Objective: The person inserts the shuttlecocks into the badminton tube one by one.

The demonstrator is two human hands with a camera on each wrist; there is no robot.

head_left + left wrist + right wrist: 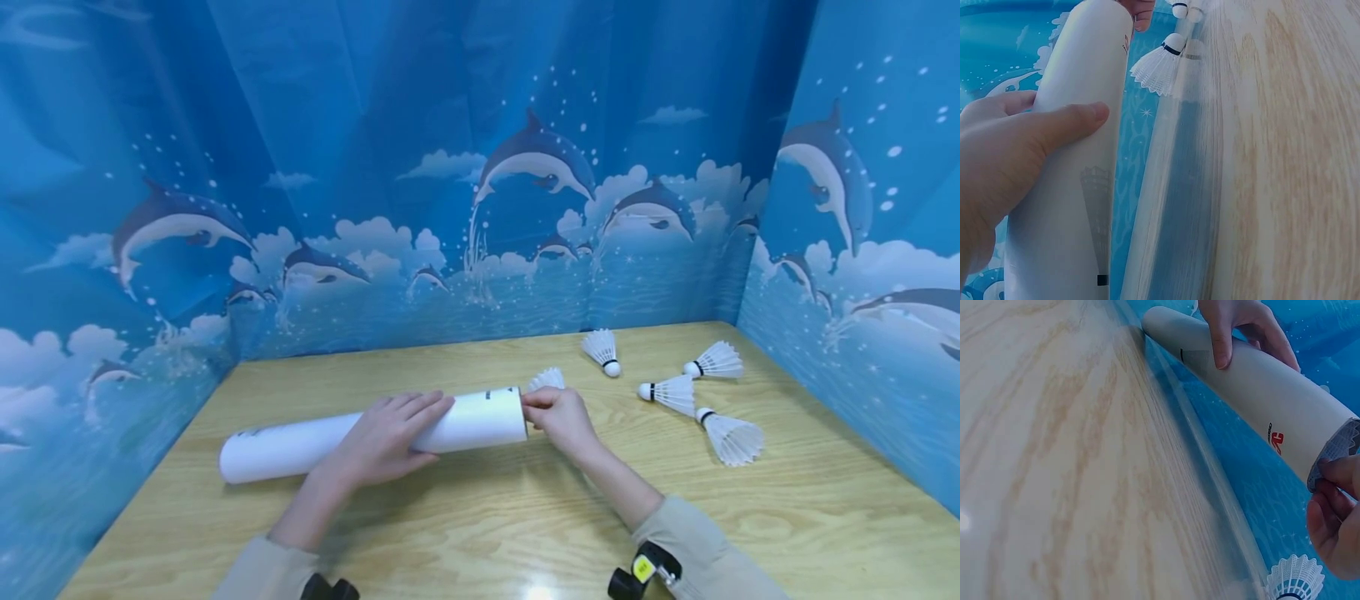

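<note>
white tube [480,421] is held aslant above the worktop [487,533], in front of the dolphin backdrop [390,183]; its mouth is turned toward the person's right and seems raised a little, the far end lower. the tube's middle is clasped by the left hand [390,437], thumb on the near side, fingers laid over the top. right hand [561,425] is set at the mouth, fingers bent and bunched against a netted skirt [1337,445] seen just inside; whether skirt or rim is pinched by that grip cannot be told.

handling, as judged: tube likely light and stiff, smooth enough to slip or roll if loosely held, perhaps dented by a hard squeeze; best taken round the middle. shuttlecocks [602,352] probably near weightless, skirts easily bent; best taken by the rounded base, or lightly by the skirt edge where only that is within reach.

looks: tube plain white, a red mark near the mouth, a grey printed shuttlecock along the side. loose shuttlecocks white, most seen with a dark band at the base; four are scattered on the right of the worktop, a fifth is partly hidden behind the right hand.
</note>
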